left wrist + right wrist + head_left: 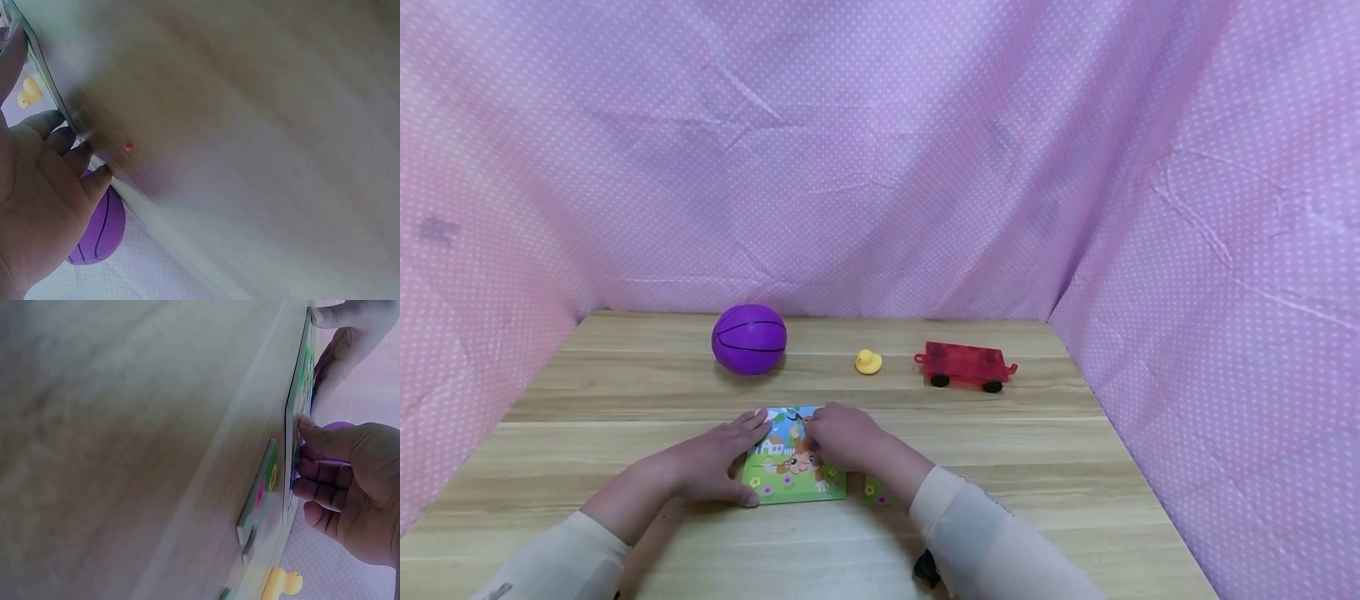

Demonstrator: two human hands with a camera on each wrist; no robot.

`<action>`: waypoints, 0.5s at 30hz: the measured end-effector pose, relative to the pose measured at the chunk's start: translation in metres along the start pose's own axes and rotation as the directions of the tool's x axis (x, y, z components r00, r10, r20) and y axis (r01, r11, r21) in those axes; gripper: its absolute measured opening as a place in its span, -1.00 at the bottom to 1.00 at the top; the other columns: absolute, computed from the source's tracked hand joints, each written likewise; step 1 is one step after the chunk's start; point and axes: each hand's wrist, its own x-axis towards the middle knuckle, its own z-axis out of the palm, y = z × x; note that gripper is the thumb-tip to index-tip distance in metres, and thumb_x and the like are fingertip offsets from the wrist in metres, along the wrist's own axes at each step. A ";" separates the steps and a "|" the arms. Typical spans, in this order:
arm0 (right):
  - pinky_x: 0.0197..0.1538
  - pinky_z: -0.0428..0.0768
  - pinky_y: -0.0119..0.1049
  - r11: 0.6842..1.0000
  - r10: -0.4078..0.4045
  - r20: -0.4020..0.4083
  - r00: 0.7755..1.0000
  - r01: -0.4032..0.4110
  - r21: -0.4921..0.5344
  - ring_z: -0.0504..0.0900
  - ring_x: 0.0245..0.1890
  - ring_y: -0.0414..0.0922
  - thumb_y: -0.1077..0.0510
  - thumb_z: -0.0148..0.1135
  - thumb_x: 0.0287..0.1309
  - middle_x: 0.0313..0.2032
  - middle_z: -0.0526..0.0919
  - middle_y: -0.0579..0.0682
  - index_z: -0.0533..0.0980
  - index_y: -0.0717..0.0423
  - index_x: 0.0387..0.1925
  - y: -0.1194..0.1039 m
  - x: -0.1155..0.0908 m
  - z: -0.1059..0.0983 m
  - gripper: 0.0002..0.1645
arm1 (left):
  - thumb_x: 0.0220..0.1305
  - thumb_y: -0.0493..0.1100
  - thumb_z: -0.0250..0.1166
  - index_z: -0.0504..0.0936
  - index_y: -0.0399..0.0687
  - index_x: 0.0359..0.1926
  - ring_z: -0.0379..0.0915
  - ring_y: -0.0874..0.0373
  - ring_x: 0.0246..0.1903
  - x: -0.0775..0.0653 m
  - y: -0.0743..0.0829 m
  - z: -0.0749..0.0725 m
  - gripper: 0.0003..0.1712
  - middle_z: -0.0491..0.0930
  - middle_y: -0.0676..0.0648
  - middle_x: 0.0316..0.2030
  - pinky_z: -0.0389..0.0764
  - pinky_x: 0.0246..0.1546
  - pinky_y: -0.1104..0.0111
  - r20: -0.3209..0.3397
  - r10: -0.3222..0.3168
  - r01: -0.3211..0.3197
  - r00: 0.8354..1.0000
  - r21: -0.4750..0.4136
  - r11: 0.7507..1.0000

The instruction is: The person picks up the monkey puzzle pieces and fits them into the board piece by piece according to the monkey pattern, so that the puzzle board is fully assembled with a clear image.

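A picture puzzle (793,483) with a cartoon monkey, a house and flowers lies flat on the table. My left hand (718,462) rests along its left side, fingers extended at the upper corner and thumb at the lower one. Over the upper right of the picture is my right hand (847,437). Its fingers (324,470) are bent and the thumb touches the puzzle's surface; whether a piece is between them is hidden. Just right of the puzzle lies a loose green puzzle piece (877,492), partly under the right forearm. Another small piece (249,547) shows beside it.
Behind the puzzle stand a purple ball (749,339), a yellow rubber duck (868,362) and a red toy wagon (964,364). Pink dotted cloth (865,167) encloses the wooden table (1037,475). A black object (927,569) shows beside the right sleeve.
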 end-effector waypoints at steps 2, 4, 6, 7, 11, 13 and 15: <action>-0.04 0.60 -0.34 1.000 0.012 0.000 1.000 -0.012 -0.010 0.52 -0.11 -0.26 -0.06 0.36 0.19 -0.12 0.62 -0.28 0.67 -0.30 -0.19 -0.002 0.000 0.000 -0.86 | -0.05 0.45 0.38 0.04 -0.02 0.54 -0.24 -0.19 0.53 -0.001 0.000 0.000 0.28 -0.14 -0.08 0.56 0.00 0.46 -0.16 -0.002 0.000 0.000 1.000 0.000 1.000; -0.04 0.60 -0.34 1.000 0.020 -0.005 1.000 -0.020 -0.016 0.52 -0.12 -0.26 -0.07 0.35 0.19 -0.13 0.62 -0.28 0.67 -0.30 -0.19 -0.003 0.000 0.000 -0.87 | -0.05 0.45 0.38 0.05 -0.02 0.54 -0.24 -0.19 0.53 -0.001 0.000 0.000 0.27 -0.14 -0.08 0.56 0.00 0.46 -0.16 -0.004 -0.001 0.001 1.000 0.001 1.000; -0.06 0.60 -0.36 1.000 0.017 -0.012 1.000 -0.017 -0.021 0.51 -0.16 -0.27 -0.09 0.34 0.20 -0.18 0.61 -0.27 0.67 -0.29 -0.20 -0.003 0.000 0.001 -0.87 | -0.04 0.45 0.37 0.05 -0.02 0.54 -0.23 -0.19 0.53 -0.002 0.000 0.000 0.27 -0.14 -0.08 0.56 0.01 0.46 -0.15 -0.005 -0.001 0.001 1.000 0.005 1.000; -0.07 0.59 -0.36 1.000 0.014 -0.017 1.000 -0.014 -0.020 0.51 -0.18 -0.27 -0.11 0.33 0.20 -0.19 0.60 -0.27 0.67 -0.28 -0.21 -0.002 -0.001 0.002 -0.86 | -0.04 0.45 0.37 0.05 -0.02 0.54 -0.23 -0.18 0.53 -0.002 0.000 0.000 0.27 -0.14 -0.07 0.57 0.01 0.46 -0.15 -0.005 0.000 0.000 1.000 0.004 1.000; -0.10 0.55 -0.41 0.999 -0.033 -0.041 0.999 0.034 0.038 0.47 -0.24 -0.27 -0.14 0.29 0.23 -0.25 0.57 -0.24 0.67 -0.20 -0.17 0.006 -0.007 0.003 -0.78 | -0.04 0.44 0.38 0.06 -0.02 0.54 -0.24 -0.18 0.53 -0.002 0.002 -0.001 0.26 -0.15 -0.07 0.57 0.01 0.46 -0.15 -0.004 -0.003 0.003 1.000 -0.005 1.000; -0.06 0.54 -0.41 0.993 -0.060 -0.048 0.997 0.064 0.102 0.47 -0.21 -0.29 -0.14 0.27 0.26 -0.20 0.58 -0.23 0.66 -0.16 -0.08 0.013 -0.013 0.002 -0.72 | -0.04 0.43 0.39 0.06 -0.03 0.54 -0.24 -0.19 0.53 -0.003 0.003 -0.001 0.26 -0.15 -0.06 0.57 0.01 0.45 -0.17 -0.003 -0.006 0.006 1.000 -0.017 1.000; 0.02 0.55 -0.39 0.983 -0.069 -0.049 0.996 0.076 0.165 0.50 -0.14 -0.29 -0.13 0.24 0.28 -0.11 0.60 -0.20 0.63 -0.13 0.04 0.020 -0.019 0.000 -0.64 | -0.05 0.42 0.40 0.06 -0.02 0.54 -0.24 -0.19 0.53 -0.003 0.004 -0.002 0.26 -0.15 -0.06 0.57 0.00 0.45 -0.18 -0.003 -0.009 0.009 1.000 -0.022 1.000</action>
